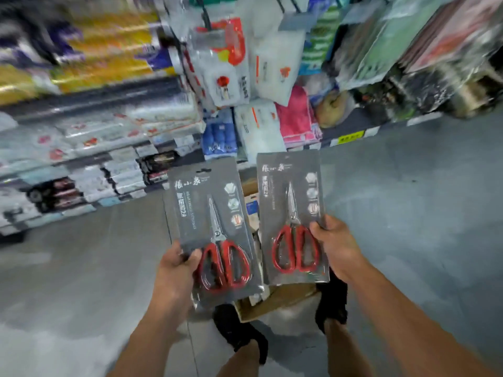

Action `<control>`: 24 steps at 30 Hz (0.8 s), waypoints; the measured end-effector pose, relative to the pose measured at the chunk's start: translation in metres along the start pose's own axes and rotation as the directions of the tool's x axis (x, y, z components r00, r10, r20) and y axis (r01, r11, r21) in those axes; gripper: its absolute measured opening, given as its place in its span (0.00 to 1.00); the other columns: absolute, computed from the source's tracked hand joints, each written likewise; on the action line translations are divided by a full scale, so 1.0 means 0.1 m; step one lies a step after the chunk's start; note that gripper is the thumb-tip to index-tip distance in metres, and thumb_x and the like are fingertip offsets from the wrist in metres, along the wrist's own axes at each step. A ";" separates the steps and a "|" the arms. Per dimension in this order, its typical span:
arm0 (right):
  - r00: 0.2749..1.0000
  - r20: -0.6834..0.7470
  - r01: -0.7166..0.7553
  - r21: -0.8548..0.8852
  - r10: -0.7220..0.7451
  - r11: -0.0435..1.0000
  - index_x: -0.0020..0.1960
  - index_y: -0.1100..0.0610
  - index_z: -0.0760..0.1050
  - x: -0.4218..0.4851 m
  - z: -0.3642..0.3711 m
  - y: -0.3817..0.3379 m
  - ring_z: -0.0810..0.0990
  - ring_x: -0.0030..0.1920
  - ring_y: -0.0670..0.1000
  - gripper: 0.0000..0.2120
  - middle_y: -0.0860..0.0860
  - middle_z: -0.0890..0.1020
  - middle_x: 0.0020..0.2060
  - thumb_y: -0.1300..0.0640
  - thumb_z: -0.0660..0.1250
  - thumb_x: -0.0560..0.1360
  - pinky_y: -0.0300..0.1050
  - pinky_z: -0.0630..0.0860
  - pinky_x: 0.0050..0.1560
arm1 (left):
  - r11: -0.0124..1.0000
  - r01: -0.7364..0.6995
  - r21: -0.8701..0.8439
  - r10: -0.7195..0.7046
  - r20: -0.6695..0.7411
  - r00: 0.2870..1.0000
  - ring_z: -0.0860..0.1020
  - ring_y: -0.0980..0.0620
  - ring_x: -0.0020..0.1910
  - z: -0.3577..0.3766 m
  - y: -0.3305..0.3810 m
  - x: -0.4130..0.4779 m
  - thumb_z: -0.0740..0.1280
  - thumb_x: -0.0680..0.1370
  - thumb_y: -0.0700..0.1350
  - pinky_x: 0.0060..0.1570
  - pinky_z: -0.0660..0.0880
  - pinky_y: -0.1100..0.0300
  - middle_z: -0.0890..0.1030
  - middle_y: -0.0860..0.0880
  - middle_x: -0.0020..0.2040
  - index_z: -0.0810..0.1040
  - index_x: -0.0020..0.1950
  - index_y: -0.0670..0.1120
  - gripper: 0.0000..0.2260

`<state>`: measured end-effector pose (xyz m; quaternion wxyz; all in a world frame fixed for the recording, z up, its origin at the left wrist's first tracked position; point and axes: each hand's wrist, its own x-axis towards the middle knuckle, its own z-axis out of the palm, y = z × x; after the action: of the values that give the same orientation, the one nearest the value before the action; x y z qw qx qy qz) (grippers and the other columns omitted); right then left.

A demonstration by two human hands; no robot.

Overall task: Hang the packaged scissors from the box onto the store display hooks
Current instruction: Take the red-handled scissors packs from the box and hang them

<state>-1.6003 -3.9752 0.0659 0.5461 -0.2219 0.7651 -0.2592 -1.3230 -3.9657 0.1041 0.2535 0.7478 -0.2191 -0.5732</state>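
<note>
**Surroundings.** The grey floor (408,213) fills the near and right areas. Shelves (81,159) stacked with flat wrapped goods run along the left side; this area is blurred and the goods cannot be identified. At the far centre, white plastic packs (223,63) hang in a cluster. Below them stand a blue pack (219,134) and a pink cloth pack (295,115). Further wrapped goods fill the far right, and a yellow label (351,137) sits on the shelf edge below them.

**Obstructions.** A cardboard box (280,297) stands on the floor between two dark shoes (236,330). The two held packs cover most of the box. Only a brown flap below them and a strip of the contents between them are visible.

**Left pack.** The left scissors pack (209,213) is a dark grey card carrying red-handled scissors, blades pointing to the far side. The left hand (177,265) grips its near left corner. The thumb (194,255) presses the card face just beside the red handle. The remaining fingers curl behind the card and are hidden. Layered edges show along the card sides; the number of cards cannot be told.

**Right pack.** The right scissors pack (291,202) is of the same type and is held upright, slightly farther away. The right hand (336,246) grips its right edge. The thumb lies on the card face, touching the clear blister beside the right handle loop. The other fingers are behind the card, out of view.

**Relative position.** Both packs are held above the box, side by side with a narrow gap between them, well apart from the hanging goods.
</note>
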 end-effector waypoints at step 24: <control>0.914 -0.039 0.400 0.261 -0.405 0.878 0.46 0.62 0.79 -2.15 -3.16 -1.65 0.81 0.39 0.60 0.04 0.63 0.83 0.40 0.62 0.66 0.77 0.69 0.78 0.49 | 0.905 -0.401 -0.138 0.379 -0.162 0.911 0.82 0.36 0.44 1.47 1.85 -2.97 0.68 0.78 0.45 0.49 0.78 0.34 0.81 0.34 0.45 0.76 0.42 0.47 0.06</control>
<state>-1.8259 -3.9189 0.4112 0.5113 -0.3036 0.6563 -0.4644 -1.5455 -3.9442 0.4112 0.4393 0.7005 -0.2982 -0.4769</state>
